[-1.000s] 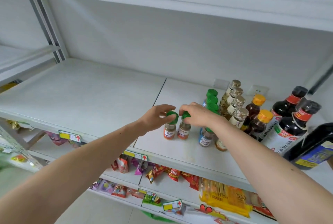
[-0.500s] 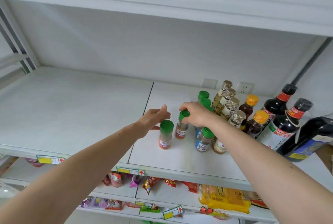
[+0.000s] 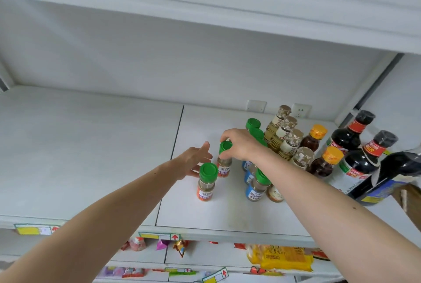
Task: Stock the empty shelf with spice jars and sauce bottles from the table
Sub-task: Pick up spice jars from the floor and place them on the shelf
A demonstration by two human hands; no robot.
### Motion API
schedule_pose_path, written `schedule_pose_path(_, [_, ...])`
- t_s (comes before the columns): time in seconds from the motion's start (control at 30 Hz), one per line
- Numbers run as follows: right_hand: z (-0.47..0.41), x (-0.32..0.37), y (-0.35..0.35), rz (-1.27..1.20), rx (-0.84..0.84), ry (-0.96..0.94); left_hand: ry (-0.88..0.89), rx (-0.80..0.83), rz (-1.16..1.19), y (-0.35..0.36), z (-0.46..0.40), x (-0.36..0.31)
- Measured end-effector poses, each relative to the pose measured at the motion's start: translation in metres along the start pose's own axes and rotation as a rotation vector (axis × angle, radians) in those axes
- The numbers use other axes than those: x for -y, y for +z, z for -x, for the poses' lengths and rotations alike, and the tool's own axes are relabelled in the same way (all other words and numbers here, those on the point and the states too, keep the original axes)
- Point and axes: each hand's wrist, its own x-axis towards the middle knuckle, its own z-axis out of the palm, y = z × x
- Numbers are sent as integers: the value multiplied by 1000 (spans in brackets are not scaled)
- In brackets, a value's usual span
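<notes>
Setting: retail shop aisle. White metal shelf (image 3: 91,157) tiers carried yellow price tags (image 3: 159,236) with red arrows on the front edges; packaged snacks (image 3: 282,257) filled lower tiers; sauce bottles (image 3: 355,168) and spice jars (image 3: 206,182) stood in rows.

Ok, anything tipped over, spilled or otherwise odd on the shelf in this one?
Nothing stands out. The orange-label spice jar stands upright and free on the shelf; the right hand holds a second jar by its green cap, roughly upright. The left hand is open. The sauce bottles stand in rows, no spills.
</notes>
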Motion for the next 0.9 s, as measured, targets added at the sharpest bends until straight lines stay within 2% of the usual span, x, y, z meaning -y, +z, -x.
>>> schedule_pose_path(0.2, [-21,3,-18,11,-16,54,-19,102,109,2,-17,-12])
schedule_pose_path(0.33, [-40,-7,-33,-18,-51,77,-3,104,207,10,-29,-28])
schedule_pose_path(0.53, [-73,-14,-43,7,-63,74,11,8,227,18,-46,-47])
schedule_pose_path(0.73, [-93,-15,-41,152,-64,73,-1,-29,218,16,-61,-50])
schedule_pose_path(0.9, [-98,-15,-35,181,-66,109,-10,-42,197,11,-67,-47])
